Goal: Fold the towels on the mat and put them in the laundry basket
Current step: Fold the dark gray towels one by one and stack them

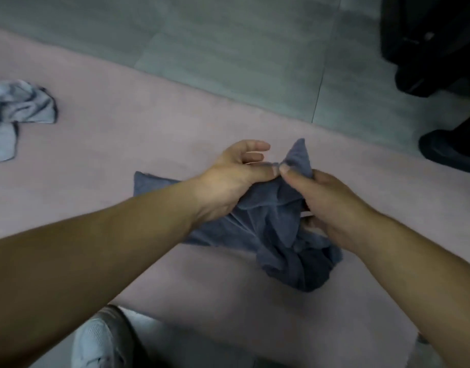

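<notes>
A dark blue-grey towel lies crumpled on the pink mat, partly lifted at its far end. My left hand pinches a fold of it with the thumb while the other fingers stay spread. Right beside it, my right hand grips the raised corner of the same towel between thumb and curled fingers. A light grey towel sits bunched at the mat's left edge. No laundry basket is in view.
Grey floor tiles lie beyond the mat. Black objects, one like a shoe, stand at the right edge. My white shoe shows at the bottom, on the mat's near edge.
</notes>
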A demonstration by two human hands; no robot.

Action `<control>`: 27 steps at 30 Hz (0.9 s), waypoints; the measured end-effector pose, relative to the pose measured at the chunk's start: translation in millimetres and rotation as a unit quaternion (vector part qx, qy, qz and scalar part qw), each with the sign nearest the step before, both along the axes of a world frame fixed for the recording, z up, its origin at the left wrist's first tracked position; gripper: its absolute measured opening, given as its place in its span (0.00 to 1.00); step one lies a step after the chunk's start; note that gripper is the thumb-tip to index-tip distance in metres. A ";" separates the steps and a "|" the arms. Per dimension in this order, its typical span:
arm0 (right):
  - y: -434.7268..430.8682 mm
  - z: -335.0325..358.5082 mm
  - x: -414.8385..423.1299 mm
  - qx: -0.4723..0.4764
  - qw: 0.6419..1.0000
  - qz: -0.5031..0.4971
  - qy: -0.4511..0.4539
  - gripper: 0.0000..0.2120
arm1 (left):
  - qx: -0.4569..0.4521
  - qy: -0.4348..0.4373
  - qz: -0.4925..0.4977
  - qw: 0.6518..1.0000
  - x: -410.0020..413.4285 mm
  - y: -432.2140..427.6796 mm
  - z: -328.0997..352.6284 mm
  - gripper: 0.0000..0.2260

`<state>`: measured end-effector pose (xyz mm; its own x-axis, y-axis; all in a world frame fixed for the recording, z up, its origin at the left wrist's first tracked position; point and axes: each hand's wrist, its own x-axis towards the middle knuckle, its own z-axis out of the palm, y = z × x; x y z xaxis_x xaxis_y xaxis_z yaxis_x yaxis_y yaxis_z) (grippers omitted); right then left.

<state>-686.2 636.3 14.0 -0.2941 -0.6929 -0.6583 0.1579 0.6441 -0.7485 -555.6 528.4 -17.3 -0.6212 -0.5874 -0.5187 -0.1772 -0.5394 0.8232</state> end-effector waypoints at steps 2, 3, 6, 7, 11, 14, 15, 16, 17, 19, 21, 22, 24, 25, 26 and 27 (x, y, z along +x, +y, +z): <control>-14.1 3.0 1.3 -0.021 0.999 0.002 0.027 0.09 | 0.033 -0.011 0.004 0.999 8.9 -3.0 7.2 0.32; -18.6 2.2 2.2 -0.041 0.998 -0.003 0.054 0.07 | 0.040 -0.014 -0.007 0.999 14.4 -4.1 11.4 0.31; -27.5 -6.3 3.1 -0.096 0.992 -0.007 0.086 0.07 | -0.062 -0.038 -0.084 0.994 29.4 -7.5 12.3 0.10; -29.6 -7.7 2.4 -0.104 0.992 -0.002 0.072 0.08 | -0.099 -0.050 -0.096 0.989 33.4 -8.7 12.5 0.04; -35.4 -5.4 -9.4 -0.133 0.989 0.022 0.061 0.10 | -0.218 -0.102 -0.119 0.963 46.7 -19.6 2.6 0.15; -26.9 -5.9 -18.8 -0.158 0.979 0.052 0.117 0.09 | -0.206 -0.075 -0.129 0.967 53.3 -19.0 -3.0 0.15; -23.7 -6.0 -20.8 -0.171 0.974 0.055 0.140 0.08 | -0.187 -0.064 -0.136 0.971 53.8 -17.0 -2.1 0.14; -21.7 -5.0 -22.1 -0.186 0.966 0.050 0.170 0.07 | -0.170 -0.059 -0.153 0.972 53.3 -14.5 0.3 0.14; -21.2 -4.0 -23.2 -0.201 0.959 0.036 0.199 0.07 | -0.152 -0.059 -0.177 0.971 52.5 -12.9 1.9 0.15; -22.0 -2.5 -24.2 -0.223 0.943 0.008 0.246 0.07 | -0.100 -0.071 -0.218 0.968 48.6 -10.8 5.8 0.19; -22.1 -4.9 -23.7 -0.233 0.928 0.002 0.290 0.07 | -0.044 -0.103 -0.246 0.963 44.8 -12.8 10.1 0.23; -22.0 -7.3 -23.4 -0.233 0.922 0.003 0.308 0.07 | -0.030 -0.120 -0.262 0.957 43.4 -15.2 12.3 0.24; -22.4 -13.0 -23.0 -0.236 0.914 0.007 0.331 0.07 | -0.019 -0.136 -0.278 0.951 44.0 -20.8 16.8 0.22; -23.1 -15.4 -22.7 -0.238 0.911 0.008 0.337 0.07 | -0.018 -0.137 -0.275 0.951 46.3 -23.4 19.5 0.21; -24.5 -16.5 -21.9 -0.242 0.909 0.009 0.340 0.08 | -0.025 -0.141 -0.268 0.953 48.9 -26.1 22.8 0.20; -26.4 -16.7 -20.4 -0.247 0.907 0.011 0.341 0.08 | -0.040 -0.150 -0.264 0.952 52.9 -28.9 26.1 0.20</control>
<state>-706.6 609.9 -2.7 -0.4991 -0.8642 0.0633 -0.4593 0.2019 -0.8650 -502.7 499.5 8.8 -0.6721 -0.2800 -0.6855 -0.6394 -0.2475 0.7280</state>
